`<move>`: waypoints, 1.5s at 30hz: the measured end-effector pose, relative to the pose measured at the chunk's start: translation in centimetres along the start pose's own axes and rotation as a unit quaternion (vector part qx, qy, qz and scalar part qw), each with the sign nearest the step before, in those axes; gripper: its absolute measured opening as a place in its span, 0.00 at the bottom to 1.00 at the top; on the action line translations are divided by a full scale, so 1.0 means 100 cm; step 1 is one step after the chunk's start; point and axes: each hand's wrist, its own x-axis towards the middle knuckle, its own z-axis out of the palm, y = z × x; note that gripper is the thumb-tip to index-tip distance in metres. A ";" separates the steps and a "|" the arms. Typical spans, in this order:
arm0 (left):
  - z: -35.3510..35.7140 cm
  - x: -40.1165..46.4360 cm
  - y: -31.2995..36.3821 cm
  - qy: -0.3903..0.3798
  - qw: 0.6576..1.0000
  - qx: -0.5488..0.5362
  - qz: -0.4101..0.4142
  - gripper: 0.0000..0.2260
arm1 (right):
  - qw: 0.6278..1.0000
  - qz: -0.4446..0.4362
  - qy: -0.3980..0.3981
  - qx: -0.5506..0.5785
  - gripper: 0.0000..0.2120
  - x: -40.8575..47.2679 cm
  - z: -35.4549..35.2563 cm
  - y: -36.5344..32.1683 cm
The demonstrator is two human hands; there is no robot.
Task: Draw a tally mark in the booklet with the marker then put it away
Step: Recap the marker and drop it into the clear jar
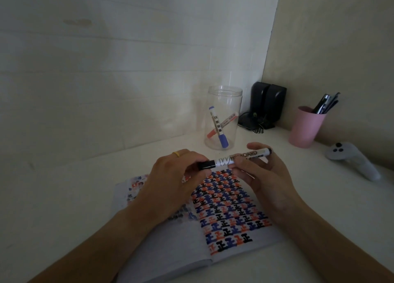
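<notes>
Both hands hold the marker (234, 158) level above the open booklet (213, 218): left hand (177, 176) pinching the cap, right hand (262, 176) gripping the barrel (still capped, apparently). Drawing and stowing likely remain.

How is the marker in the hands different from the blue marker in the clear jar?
The black marker lies almost level above the booklet, held by the left hand at its cap and the right hand at its barrel. The blue marker stands steeply tilted, cap down, in the jar, touched by no hand. One cap is black, the other blue. Both have white printed barrels and are capped.
</notes>
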 end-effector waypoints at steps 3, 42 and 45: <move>0.002 0.000 0.002 -0.014 1.000 0.014 0.007 0.11 | 1.000 -0.003 -0.010 0.018 0.21 -0.001 0.000 -0.002; -0.019 0.001 -0.012 0.010 0.979 0.197 0.042 0.20 | 0.845 -0.371 0.168 -0.348 0.24 0.124 0.073 -0.114; -0.019 0.001 -0.015 0.007 0.979 0.197 0.041 0.20 | 0.811 -0.373 0.178 -0.414 0.17 0.148 0.078 -0.105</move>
